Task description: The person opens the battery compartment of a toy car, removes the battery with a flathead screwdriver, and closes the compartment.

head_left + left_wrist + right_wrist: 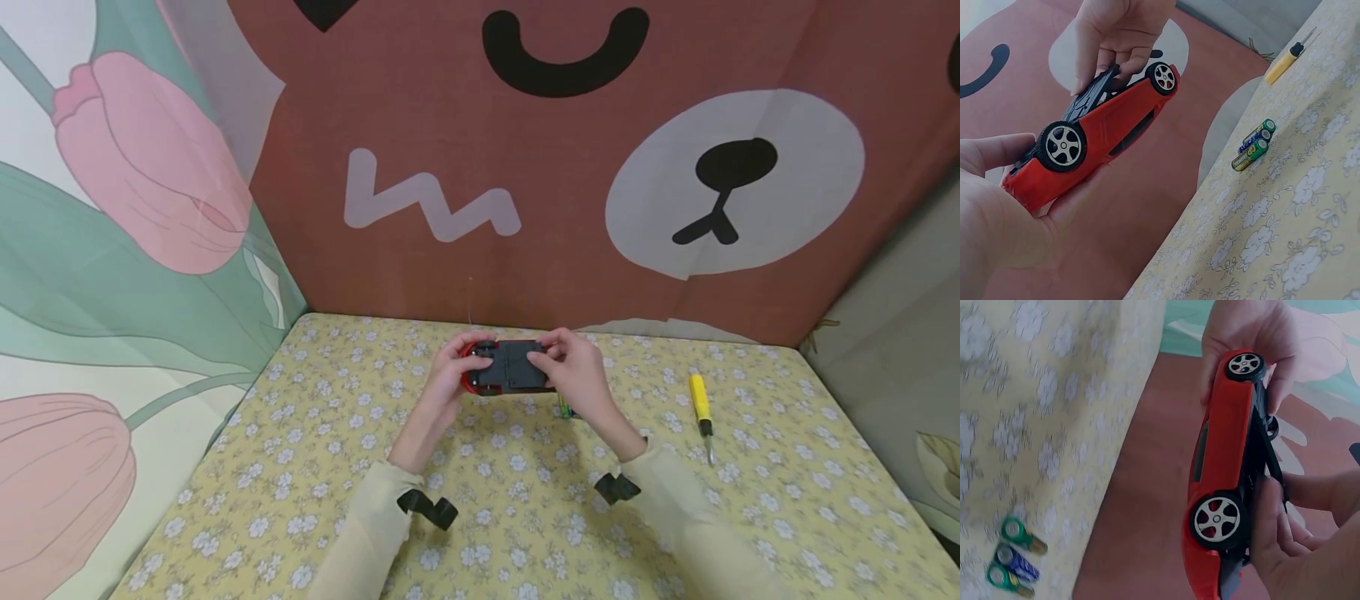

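Observation:
A red toy car (1125,115) is held upside down above the table, its black underside (495,371) facing up in the head view. My left hand (447,373) grips one end of the car, thumb on the underside. At the other end my right hand (581,375) pinches a flat black cover (1090,95) between thumb and fingers. One edge of that cover (1275,469) stands tilted away from the underside, with a gap showing in the right wrist view. What lies beneath the cover is hidden.
Three batteries (1252,145), two green and one blue, lie side by side on the flowered tablecloth (300,467), partly behind my right hand in the head view. A screwdriver (701,404) with a yellow handle lies to the right. Printed curtains (450,275) hang behind the table.

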A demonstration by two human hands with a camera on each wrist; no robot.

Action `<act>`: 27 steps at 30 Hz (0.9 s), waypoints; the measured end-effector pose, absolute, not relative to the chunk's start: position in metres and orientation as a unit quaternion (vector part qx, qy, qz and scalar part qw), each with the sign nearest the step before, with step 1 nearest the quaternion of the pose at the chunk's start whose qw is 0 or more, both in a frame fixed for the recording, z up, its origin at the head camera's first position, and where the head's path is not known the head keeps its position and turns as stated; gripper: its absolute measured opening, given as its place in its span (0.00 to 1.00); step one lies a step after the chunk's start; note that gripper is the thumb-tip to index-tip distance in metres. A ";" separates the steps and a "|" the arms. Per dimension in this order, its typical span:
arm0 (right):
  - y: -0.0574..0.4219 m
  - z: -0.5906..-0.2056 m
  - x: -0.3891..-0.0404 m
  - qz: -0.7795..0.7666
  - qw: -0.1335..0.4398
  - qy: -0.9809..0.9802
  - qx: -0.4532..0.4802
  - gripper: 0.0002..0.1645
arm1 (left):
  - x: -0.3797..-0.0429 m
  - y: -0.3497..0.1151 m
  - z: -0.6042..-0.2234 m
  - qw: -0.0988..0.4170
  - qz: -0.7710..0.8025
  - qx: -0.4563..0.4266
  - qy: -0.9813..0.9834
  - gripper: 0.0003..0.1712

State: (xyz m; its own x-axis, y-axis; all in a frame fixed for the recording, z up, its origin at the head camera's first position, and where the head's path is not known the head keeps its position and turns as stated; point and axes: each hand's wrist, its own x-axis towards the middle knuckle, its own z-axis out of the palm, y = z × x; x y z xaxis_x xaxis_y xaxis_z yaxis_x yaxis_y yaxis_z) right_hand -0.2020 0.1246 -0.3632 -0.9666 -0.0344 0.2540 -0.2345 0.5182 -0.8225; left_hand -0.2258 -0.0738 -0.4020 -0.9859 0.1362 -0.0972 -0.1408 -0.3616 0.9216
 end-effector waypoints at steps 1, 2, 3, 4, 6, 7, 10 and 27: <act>0.125 -0.363 -0.202 0.468 0.115 -0.872 0.084 0.12 | -0.226 -0.074 -0.402 0.084 0.825 -0.002 0.558 0.17; 0.124 -0.364 -0.201 0.454 0.125 -0.878 0.088 0.12 | -0.225 -0.074 -0.402 0.085 0.825 -0.002 0.558 0.17; 0.124 -0.364 -0.201 0.442 0.134 -0.883 0.091 0.12 | -0.225 -0.074 -0.402 0.085 0.825 0.000 0.559 0.17; 0.124 -0.364 -0.200 0.432 0.142 -0.886 0.092 0.13 | -0.225 -0.073 -0.402 0.085 0.825 0.001 0.559 0.17; 0.124 -0.365 -0.200 0.418 0.156 -0.890 0.095 0.14 | -0.225 -0.073 -0.402 0.085 0.824 0.004 0.560 0.17; 0.124 -0.365 -0.200 0.412 0.162 -0.892 0.095 0.14 | -0.225 -0.073 -0.402 0.084 0.824 0.005 0.560 0.17; 0.123 -0.366 -0.199 0.397 0.179 -0.895 0.097 0.15 | -0.225 -0.073 -0.402 0.083 0.825 0.007 0.559 0.17; 0.148 -0.367 -0.207 0.437 0.176 -0.877 0.095 0.24 | -0.226 -0.072 -0.400 0.063 0.849 0.011 0.525 0.17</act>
State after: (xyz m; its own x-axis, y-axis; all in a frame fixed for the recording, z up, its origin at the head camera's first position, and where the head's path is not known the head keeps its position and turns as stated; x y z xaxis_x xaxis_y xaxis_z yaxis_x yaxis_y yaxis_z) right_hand -0.2075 0.1480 -0.3668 -0.9200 -0.0130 0.3917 -0.3207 0.5994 -0.7334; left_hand -0.2259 -0.0724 -0.4004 -0.9918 0.1182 -0.0480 -0.0957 -0.4406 0.8926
